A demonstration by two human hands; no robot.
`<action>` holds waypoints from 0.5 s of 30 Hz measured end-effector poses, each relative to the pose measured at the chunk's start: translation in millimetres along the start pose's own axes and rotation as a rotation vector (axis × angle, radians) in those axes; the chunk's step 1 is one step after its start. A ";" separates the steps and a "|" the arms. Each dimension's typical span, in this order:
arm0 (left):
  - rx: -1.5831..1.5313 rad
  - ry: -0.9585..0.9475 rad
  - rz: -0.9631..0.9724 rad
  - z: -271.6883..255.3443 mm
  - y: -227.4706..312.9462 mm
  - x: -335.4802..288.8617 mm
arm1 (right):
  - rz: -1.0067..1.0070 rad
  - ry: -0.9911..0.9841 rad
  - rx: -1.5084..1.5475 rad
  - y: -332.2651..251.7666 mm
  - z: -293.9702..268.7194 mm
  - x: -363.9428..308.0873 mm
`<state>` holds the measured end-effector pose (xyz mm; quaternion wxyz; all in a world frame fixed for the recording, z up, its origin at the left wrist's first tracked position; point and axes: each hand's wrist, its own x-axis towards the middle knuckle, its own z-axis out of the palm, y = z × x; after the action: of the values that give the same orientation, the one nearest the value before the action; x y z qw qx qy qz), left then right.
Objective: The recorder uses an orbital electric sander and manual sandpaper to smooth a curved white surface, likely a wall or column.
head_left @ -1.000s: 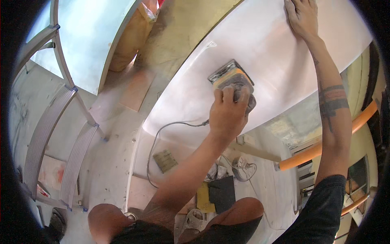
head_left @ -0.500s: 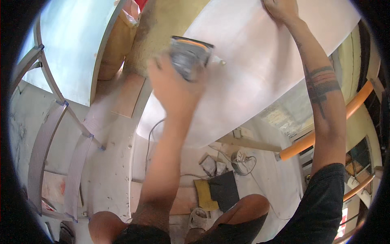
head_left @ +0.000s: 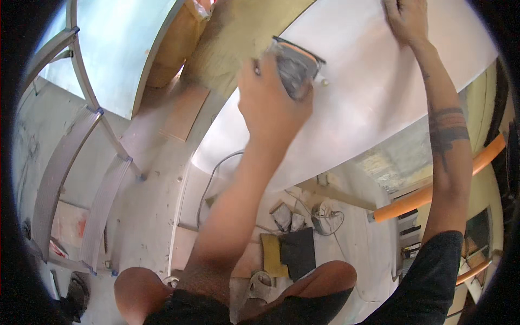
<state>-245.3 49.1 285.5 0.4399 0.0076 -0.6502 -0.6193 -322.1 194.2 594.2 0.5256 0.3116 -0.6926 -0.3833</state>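
Observation:
My left hand (head_left: 276,105) is wrapped round a grey and black power sander (head_left: 297,69) with an orange stripe near its base. The sander's base lies against a long, smooth white panel (head_left: 346,124), close to the panel's left edge. A small pale knob (head_left: 325,83) shows just beside the sander. At the top right, my right hand (head_left: 409,21) rests on the panel with nothing visible in it; the frame's upper edge cuts off some fingertips. A grey cord (head_left: 208,187) runs down beside my left forearm.
An aluminium ladder (head_left: 70,173) stands at left, near another pale panel (head_left: 108,49). Orange-covered bars (head_left: 439,187) are on the right. Below the white panel lie a dark sheet (head_left: 299,252), a yellow sheet (head_left: 274,254), grey lumps (head_left: 281,216) and a round tape-like roll (head_left: 327,219).
My left hand and the sander have shifted right and slightly up in the picture. The whole view has also moved, and my right hand stays on the panel.

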 end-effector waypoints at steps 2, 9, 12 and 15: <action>-0.053 0.134 -0.031 -4.5 -15.6 18.5 | -0.005 -0.006 0.011 0.7 -1.5 3.7; -0.098 0.198 -0.378 -12.3 -64.7 -10.9 | -0.012 0.009 0.080 -5.2 -4.9 6.5; -0.079 0.245 -0.517 -21.9 -102.6 -26.9 | -0.019 -0.005 0.167 -8.0 -7.4 12.1; -0.124 0.216 -0.689 -21.0 -107.7 -32.0 | -0.025 -0.005 0.151 -5.8 -10.4 10.5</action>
<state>-271.1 25.0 176.8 0.2712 0.2650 -0.5204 -0.7651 -314.6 180.4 595.9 0.4938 0.3579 -0.7172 -0.3372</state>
